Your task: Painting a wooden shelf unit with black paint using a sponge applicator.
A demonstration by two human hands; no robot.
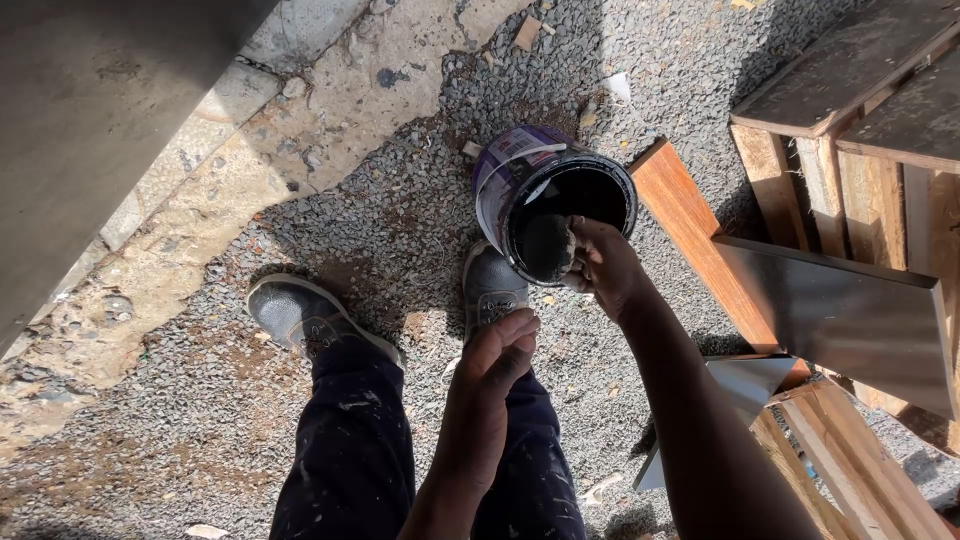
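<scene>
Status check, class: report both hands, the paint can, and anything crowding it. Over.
Right hand grips a stained rag at the paint can mouth. Left hand empty, loosely curled, above knee. Planks close beside can.

Dark navy trousers (350, 450), flecked and smeared all over with pale paint spots. Worn grey shoes with scuffed, dusty toe caps and laces: one shoe (300, 315) well left of the paint can (550, 200), the other shoe (492, 285) just below its rim. Bare forearms, no sleeves in view. Bare left hand (495, 355) and right hand (605, 265), no gloves or rings visible.
</scene>
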